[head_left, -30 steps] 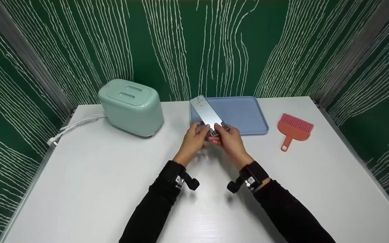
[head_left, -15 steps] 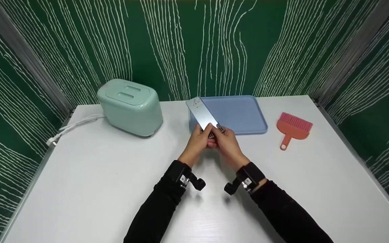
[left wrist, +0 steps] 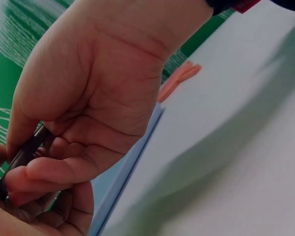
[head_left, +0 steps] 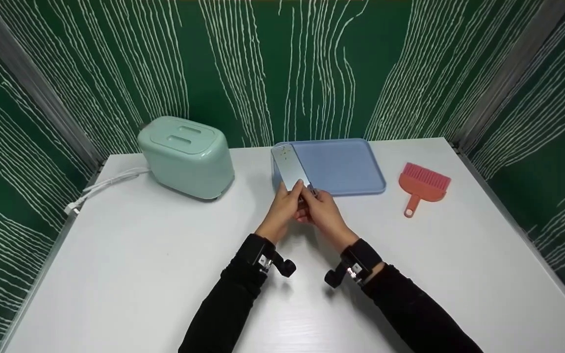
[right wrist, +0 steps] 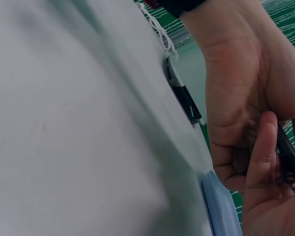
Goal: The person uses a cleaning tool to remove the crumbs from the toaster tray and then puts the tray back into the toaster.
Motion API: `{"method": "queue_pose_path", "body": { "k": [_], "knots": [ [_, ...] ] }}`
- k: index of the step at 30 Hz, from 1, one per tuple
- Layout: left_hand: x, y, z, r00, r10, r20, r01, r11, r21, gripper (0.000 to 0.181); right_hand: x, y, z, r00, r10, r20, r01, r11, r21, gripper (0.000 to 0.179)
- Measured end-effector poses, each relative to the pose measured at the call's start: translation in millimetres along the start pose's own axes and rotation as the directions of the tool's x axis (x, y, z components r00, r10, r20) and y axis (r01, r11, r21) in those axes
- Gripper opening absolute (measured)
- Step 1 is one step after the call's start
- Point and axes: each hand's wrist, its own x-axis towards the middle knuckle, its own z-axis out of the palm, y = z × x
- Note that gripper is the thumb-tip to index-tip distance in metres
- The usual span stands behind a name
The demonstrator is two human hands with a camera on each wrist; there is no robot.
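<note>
In the head view, both hands hold a toaster's crumb tray [head_left: 290, 169], a flat metal strip with brown crumbs [head_left: 285, 153] at its far end. It slants up and left over the left side of the blue tray [head_left: 344, 166]. My left hand [head_left: 282, 208] pinches its near end, thumb on top. Beside it, my right hand [head_left: 326, 211] grips the same end, its thumb close to the other. Both wrist views show the dark end piece [left wrist: 27, 155] between thumbs and curled fingers. The two hands' fingers overlap below, hiding part of that end.
A mint-green toaster [head_left: 187, 166] stands at the back left, its white cord [head_left: 113, 181] running to the table's left edge. To the right lies an orange-red brush and dustpan set [head_left: 424, 184]. A green wall [head_left: 385, 59] with white lines rises behind the table.
The crumb tray has turned a little more upright in view and its far end has dropped slightly. Both hands have come closer together and shifted a little toward me.
</note>
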Motion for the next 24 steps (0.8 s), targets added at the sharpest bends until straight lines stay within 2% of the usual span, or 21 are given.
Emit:
{"method": "queue_pose_path", "body": {
  "k": [6, 15, 24],
  "knots": [
    [1.2, -2.5, -5.2, 1.0, 0.014, 0.007, -0.014, 1.0, -0.018, 0.093, -2.5, 2.2, 0.9, 1.0, 0.006, 0.022, -0.005, 0.999, -0.037, 0.04],
    [-0.2, -1.5, -7.8, 0.998, 0.06, -0.003, -0.06, 0.997, -0.046, 0.088, -5.0, 5.7, 2.6, 0.998, -0.006, 0.06, 0.008, 1.0, -0.029, 0.046],
    [1.6, -3.0, -10.0, 0.989, 0.144, 0.026, -0.143, 0.988, -0.05, 0.053, -8.4, 6.8, 3.7, 0.998, -0.011, 0.063, 0.016, 0.996, -0.087, 0.057]
  ]
}}
